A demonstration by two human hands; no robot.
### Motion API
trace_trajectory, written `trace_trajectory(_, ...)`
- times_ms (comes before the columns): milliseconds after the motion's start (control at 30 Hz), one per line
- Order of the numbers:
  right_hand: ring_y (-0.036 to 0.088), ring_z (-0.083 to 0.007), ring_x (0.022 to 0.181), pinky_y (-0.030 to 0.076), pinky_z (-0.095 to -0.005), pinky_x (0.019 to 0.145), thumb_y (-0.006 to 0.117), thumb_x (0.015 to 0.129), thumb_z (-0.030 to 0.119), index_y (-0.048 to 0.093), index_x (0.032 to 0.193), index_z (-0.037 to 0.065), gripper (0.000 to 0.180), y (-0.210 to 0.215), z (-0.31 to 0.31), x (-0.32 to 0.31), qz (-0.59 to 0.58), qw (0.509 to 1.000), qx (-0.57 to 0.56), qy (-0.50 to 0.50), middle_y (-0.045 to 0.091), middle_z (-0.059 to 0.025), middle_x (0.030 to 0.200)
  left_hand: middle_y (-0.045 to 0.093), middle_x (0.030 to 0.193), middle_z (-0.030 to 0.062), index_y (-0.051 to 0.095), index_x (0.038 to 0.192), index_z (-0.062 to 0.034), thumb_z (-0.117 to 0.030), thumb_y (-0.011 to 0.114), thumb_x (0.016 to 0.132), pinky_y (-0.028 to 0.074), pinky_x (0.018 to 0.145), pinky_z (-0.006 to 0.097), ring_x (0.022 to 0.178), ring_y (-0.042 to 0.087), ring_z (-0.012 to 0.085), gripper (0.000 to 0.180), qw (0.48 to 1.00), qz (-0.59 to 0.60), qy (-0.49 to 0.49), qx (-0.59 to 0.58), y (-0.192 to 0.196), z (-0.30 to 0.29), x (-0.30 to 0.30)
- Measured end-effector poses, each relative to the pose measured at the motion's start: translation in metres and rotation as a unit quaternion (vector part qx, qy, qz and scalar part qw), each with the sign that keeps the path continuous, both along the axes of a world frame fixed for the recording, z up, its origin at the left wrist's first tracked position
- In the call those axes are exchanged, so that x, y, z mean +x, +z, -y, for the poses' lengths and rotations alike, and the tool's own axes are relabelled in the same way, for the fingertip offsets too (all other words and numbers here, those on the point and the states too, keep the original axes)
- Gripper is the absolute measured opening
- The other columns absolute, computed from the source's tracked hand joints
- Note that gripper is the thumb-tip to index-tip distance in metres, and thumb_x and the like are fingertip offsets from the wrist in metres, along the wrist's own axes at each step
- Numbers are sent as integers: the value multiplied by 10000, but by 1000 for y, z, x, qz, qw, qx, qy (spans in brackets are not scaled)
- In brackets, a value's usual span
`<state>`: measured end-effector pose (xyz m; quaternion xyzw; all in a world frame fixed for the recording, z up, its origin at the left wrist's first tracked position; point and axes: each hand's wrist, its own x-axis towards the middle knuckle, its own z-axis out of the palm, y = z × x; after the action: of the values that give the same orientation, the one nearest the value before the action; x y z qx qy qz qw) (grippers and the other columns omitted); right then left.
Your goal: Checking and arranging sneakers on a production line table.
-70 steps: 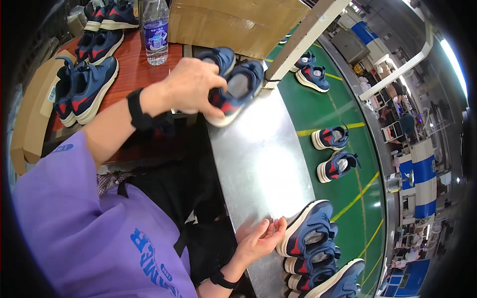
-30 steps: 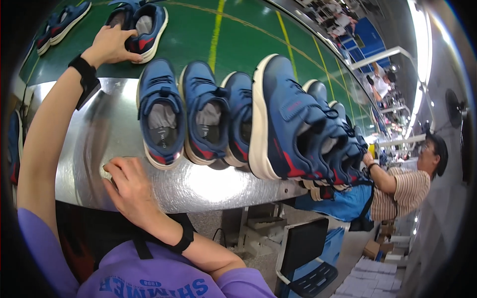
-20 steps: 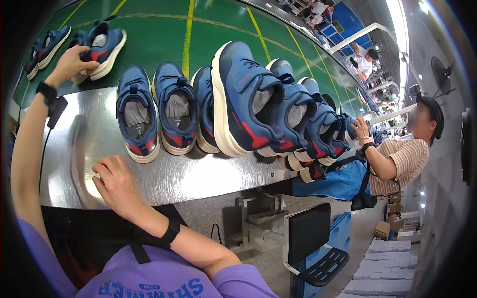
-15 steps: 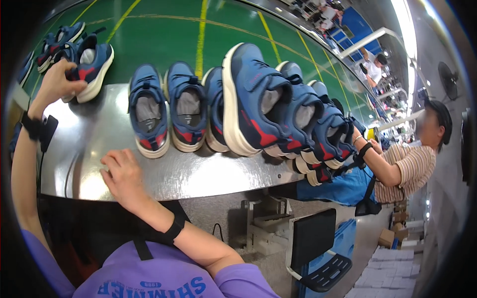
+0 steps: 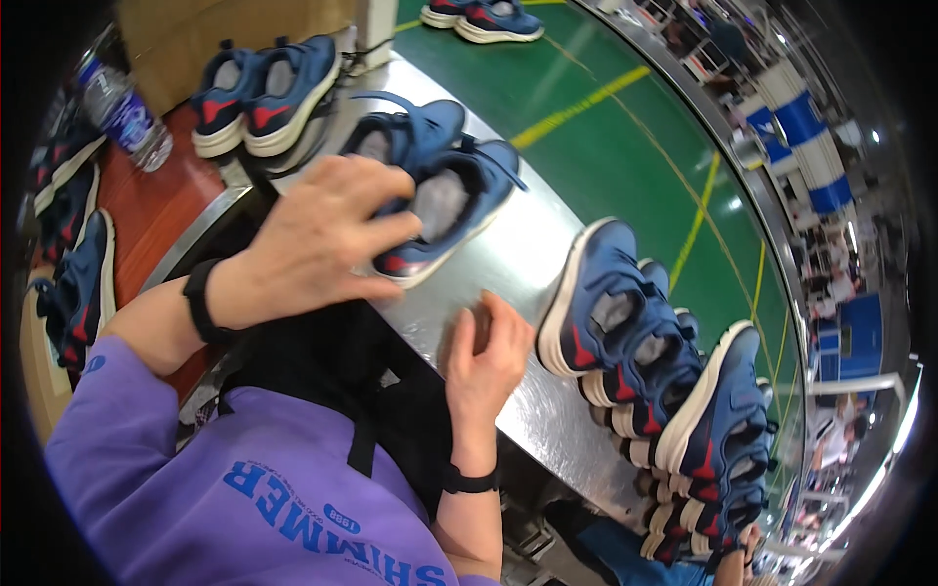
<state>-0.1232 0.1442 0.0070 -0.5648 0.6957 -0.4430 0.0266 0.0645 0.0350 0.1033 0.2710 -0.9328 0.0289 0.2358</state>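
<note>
My left hand [image 5: 322, 239] grips a pair of blue sneakers with red trim [image 5: 435, 190] by their near sides, and they rest on the steel ledge [image 5: 528, 264] in front of me. My right hand [image 5: 484, 356] lies on that ledge with nothing in it, fingers loosely bent. It sits just left of a row of several matching blue sneakers [image 5: 664, 391] stood on edge along the ledge. Both wrists wear black bands.
Another blue pair [image 5: 264, 88] stands at the ledge's far left end, beside a plastic water bottle [image 5: 122, 107] on a red-brown table. More sneakers [image 5: 78, 273] lie at my left. A green conveyor belt [image 5: 625, 146] runs behind the ledge, carrying a pair [image 5: 484, 15].
My left hand has drawn the blue pair in from the belt's edge onto the steel ledge close to me. The view has swung left. My right hand stays on the ledge.
</note>
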Motion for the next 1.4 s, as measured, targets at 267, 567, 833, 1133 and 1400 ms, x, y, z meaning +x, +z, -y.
trace_trajectory(267,582,-318,913,469,-413,841,621,909,111,615,1128,-9,249,3,-7,2,167,986,24,-17,634,-163,1019,572,766,38,554,762,-95,-237,735,707,386,762,339,830,549,215,236,989,-32,-105,96,-26,-27,-23)
trace_trajectory(567,482,-393,1259,372,-419,1058,630,913,122,449,1362,-65,519,25,-8,14,80,994,-38,68,517,-239,1349,634,980,29,642,890,-75,-189,670,743,416,595,288,815,576,185,188,965,-150,-209,55,-9,-24,-43)
trace_trajectory(833,607,-426,1106,501,-436,911,628,911,79,475,1315,-102,468,34,-10,23,109,994,16,9,584,-292,1236,594,971,27,635,881,-56,-126,613,720,482,644,311,827,566,188,176,981,-112,-157,21,-10,10,-64)
trace_trajectory(1133,688,-200,866,527,-320,743,552,969,99,532,1306,-63,375,34,-10,21,82,996,-11,-26,695,-208,1028,588,948,39,620,841,-26,-93,622,726,506,637,303,825,559,210,134,963,-19,-261,68,2,20,-39)
trace_trajectory(1400,508,-399,1259,420,-400,1025,446,995,89,355,1423,-78,469,43,-18,19,221,965,101,97,485,-281,1376,507,869,40,610,888,-7,-93,629,669,491,593,280,783,527,183,235,977,14,-212,-12,0,-12,-50)
